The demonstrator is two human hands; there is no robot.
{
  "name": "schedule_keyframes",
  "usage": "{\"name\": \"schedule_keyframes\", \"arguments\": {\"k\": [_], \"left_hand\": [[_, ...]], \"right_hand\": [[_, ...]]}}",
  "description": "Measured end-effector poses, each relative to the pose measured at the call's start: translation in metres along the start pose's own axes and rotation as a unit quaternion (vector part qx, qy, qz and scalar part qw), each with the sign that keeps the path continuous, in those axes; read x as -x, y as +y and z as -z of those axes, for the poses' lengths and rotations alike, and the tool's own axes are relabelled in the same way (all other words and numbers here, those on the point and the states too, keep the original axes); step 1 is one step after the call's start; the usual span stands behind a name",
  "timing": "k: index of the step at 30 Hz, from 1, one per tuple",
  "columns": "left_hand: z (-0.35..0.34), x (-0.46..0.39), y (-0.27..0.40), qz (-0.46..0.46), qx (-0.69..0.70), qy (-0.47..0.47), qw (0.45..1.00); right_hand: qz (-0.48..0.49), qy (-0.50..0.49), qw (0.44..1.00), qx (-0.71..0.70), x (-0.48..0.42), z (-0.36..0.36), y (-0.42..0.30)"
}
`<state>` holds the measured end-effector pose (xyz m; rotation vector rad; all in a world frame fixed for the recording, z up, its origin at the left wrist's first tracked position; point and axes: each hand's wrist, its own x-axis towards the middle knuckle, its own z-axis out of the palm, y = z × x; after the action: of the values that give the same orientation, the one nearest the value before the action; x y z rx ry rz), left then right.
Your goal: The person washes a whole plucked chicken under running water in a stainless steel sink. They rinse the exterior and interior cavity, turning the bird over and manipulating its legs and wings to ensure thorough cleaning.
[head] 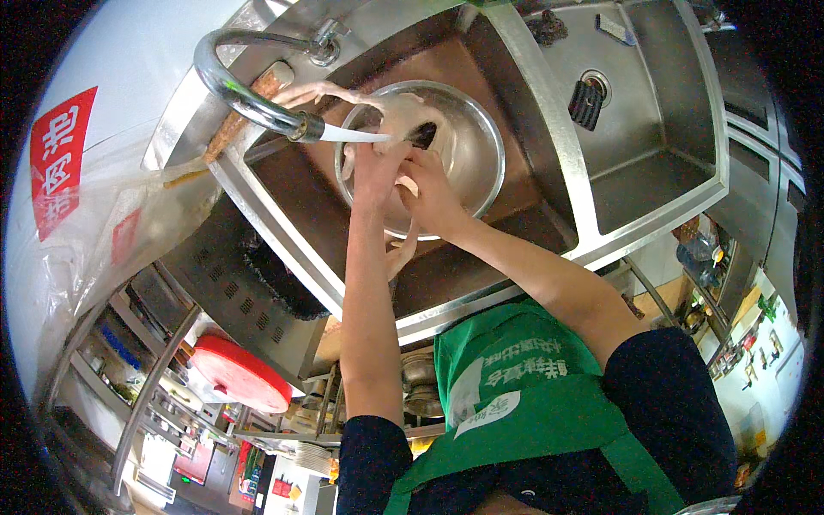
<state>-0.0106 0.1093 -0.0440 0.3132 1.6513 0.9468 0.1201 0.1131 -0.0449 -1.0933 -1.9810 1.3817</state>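
Observation:
A pale plucked bird carcass, probably poultry, lies in and over a round metal bowl in the left basin of a steel sink. Its dark cavity faces up. One thin limb or neck reaches over the bowl's left rim, and another part hangs over the near rim. Water runs from the curved faucet onto the carcass. My left hand grips the carcass at the cavity's near edge. Close beside it, my right hand is shut on the same edge, fingertips partly hidden.
A wooden rod lies on the sink's left ledge under the faucet. The right basin holds a drain with a dark ribbed object, a scrubber and a brush or sponge. Plastic sheeting hangs at left.

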Motion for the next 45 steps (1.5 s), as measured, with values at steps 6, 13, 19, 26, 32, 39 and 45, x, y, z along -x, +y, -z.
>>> {"name": "schedule_keyframes", "arguments": {"k": [6,13,19,26,32,39,45], "left_hand": [[0.021,-0.033,-0.031,-0.063,-0.116,0.043,0.990],[-0.004,0.014,-0.029,-0.175,0.045,0.100,0.978],[-0.002,0.020,-0.034,-0.199,-0.028,0.156,0.967],[0.012,0.017,-0.033,-0.160,-0.087,0.176,0.967],[0.002,0.013,-0.028,-0.206,-0.042,0.146,0.967],[-0.007,0.023,-0.012,-0.170,-0.118,0.115,0.972],[0.002,0.011,-0.029,-0.157,-0.051,0.083,0.983]], "right_hand": [[0.035,0.008,0.997,0.061,-0.001,-0.005,0.001],[-0.083,0.017,0.992,-0.088,-0.018,0.014,0.010],[-0.148,0.011,0.978,-0.149,-0.017,0.008,0.021],[-0.273,-0.072,0.908,-0.309,-0.048,-0.001,0.027],[-0.368,-0.202,0.833,-0.360,-0.071,0.025,0.032],[-0.412,-0.369,0.745,-0.373,-0.088,0.057,0.048],[-0.373,-0.444,0.668,-0.467,-0.096,0.063,0.064]]}}
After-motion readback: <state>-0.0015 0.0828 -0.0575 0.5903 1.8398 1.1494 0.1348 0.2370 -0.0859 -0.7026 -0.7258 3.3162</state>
